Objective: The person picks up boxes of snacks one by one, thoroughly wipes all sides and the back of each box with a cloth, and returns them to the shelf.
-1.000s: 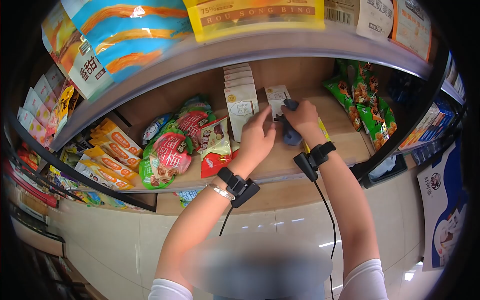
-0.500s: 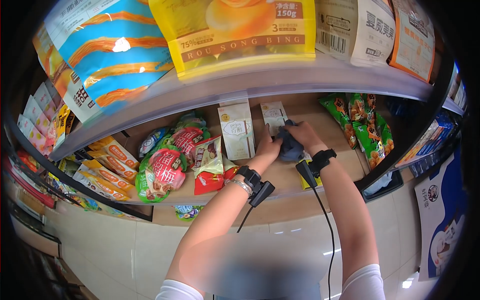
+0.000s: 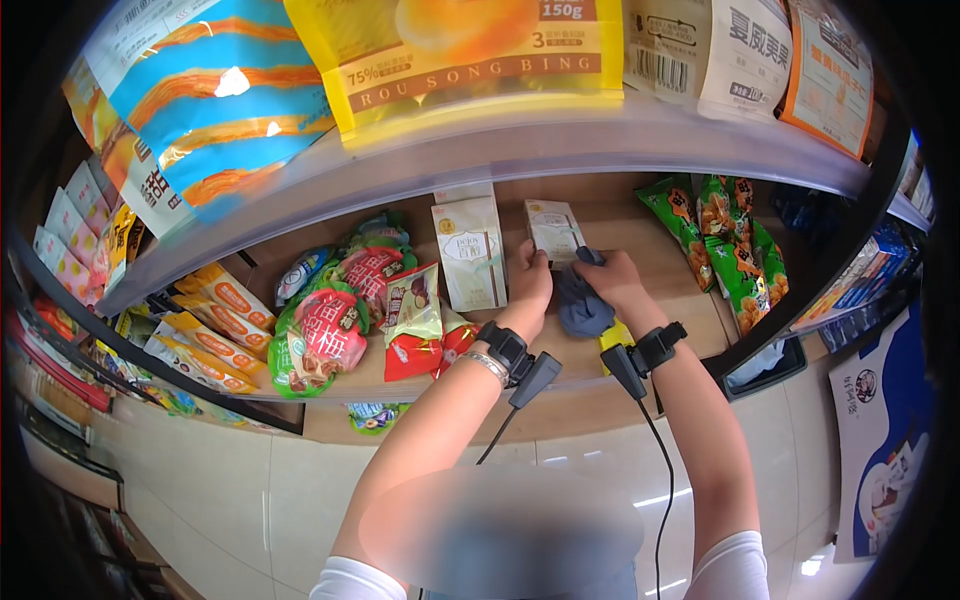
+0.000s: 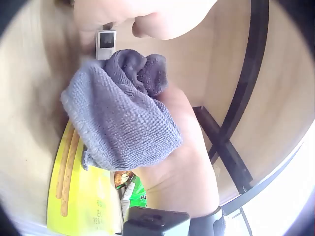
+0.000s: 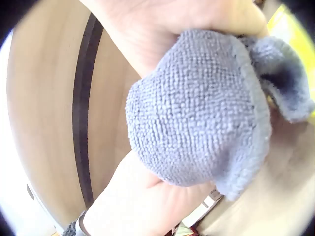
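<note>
In the head view my left hand (image 3: 530, 288) pinches the near left edge of a white Pejoy box (image 3: 555, 228), its thumb at the lower corner. My right hand (image 3: 615, 277) grips a bunched grey-blue cloth (image 3: 584, 304), held right against the near end of that box. Both wrist views show the cloth's ribbed, towel-like weave, folded over the right hand's fingers. Below the cloth lies a yellow box (image 4: 83, 196) printed with biscuit sticks. A larger-looking white Pejoy box (image 3: 470, 255) stands just left of my left hand, with another behind it.
Left along the shelf (image 3: 610, 215) are a red-and-gold snack bag (image 3: 413, 325), green-and-red plum bags (image 3: 330, 335) and orange packets (image 3: 215, 330). Green snack bags (image 3: 740, 255) hang near the right post. An upper shelf edge (image 3: 480, 170) crosses above my hands, with large bags on it.
My left hand has come from open above the shelf to the white box's edge. The cloth has been gathered up against the box. The head view has tilted upward.
</note>
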`<state>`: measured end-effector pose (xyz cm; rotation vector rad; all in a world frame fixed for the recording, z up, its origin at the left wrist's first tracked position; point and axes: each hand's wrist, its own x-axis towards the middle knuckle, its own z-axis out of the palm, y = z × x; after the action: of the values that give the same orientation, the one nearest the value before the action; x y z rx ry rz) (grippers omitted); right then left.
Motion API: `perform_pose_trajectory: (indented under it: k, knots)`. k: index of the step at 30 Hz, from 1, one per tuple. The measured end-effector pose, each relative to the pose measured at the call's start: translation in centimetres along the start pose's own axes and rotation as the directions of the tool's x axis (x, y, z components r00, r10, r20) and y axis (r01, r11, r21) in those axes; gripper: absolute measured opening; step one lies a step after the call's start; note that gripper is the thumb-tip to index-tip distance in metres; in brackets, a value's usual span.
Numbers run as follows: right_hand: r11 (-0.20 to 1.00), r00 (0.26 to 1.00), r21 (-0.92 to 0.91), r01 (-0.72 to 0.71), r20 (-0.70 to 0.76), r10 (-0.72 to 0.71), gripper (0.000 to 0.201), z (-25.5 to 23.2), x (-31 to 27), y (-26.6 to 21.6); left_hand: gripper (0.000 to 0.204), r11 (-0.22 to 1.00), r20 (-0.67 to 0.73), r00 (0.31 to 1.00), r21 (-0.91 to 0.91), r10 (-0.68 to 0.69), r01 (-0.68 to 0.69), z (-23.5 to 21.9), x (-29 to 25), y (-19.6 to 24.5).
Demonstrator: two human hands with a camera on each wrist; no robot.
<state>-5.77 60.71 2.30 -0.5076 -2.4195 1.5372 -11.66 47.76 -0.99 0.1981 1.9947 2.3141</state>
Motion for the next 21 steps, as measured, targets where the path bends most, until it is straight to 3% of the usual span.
perform_pose_trajectory:
  k: [1, 4, 7, 10, 13, 16, 19, 21]
  knots:
    - [1.0, 1.0, 0.022, 0.019, -0.002, -0.018, 0.047, 0.0, -0.5, -0.1, 0.039, 0.995, -0.082, 0.994, 0.08, 0.066, -0.06, 0.4, -0.5, 0.3]
    - [0.996, 0.997, 0.061, 0.067, -0.037, -0.065, 0.055, -0.1, -1.5, -0.9, 0.035, 0.879, -0.144, 0.958, 0.449, 0.249, -0.161, 0.3, -0.2, -1.0]
    - [0.996, 0.995, 0.041, 0.074, -0.066, -0.071, 0.06, -0.4, -1.9, -1.8, 0.03, 0.783, -0.121, 0.912, 0.564, 0.392, -0.262, 0.5, -1.0, -0.5]
    - [0.995, 0.989, 0.025, 0.1, -0.109, -0.097, 0.06, -0.5, -2.3, -1.9, 0.027, 0.793, -0.161, 0.894, 0.544, 0.419, -0.274, 0.4, -0.7, -0.2]
    - [0.983, 0.979, 0.091, 0.161, -0.145, -0.147, 0.058, -0.5, -2.4, -1.0, 0.025, 0.915, -0.099, 0.978, 0.381, 0.182, -0.131, -0.1, 0.4, -0.6]
    - [0.973, 0.97, 0.116, 0.199, -0.164, -0.178, 0.054, -1.1, -3.9, -0.7, 0.024, 0.999, -0.005, 0.999, 0.029, 0.034, -0.034, -0.2, -0.8, 0.7]
    - [0.973, 0.975, 0.109, 0.201, -0.122, -0.188, 0.048, -2.5, -7.5, -2.1, 0.03, 0.993, 0.062, 0.998, -0.114, -0.016, 0.023, -0.9, -4.5, 5.0]
    - [0.958, 0.972, 0.17, 0.229, -0.096, -0.215, 0.046, -2.5, -9.9, -2.0, 0.037, 0.99, 0.123, 0.992, -0.142, 0.033, -0.016, -2.1, -5.9, 5.1]
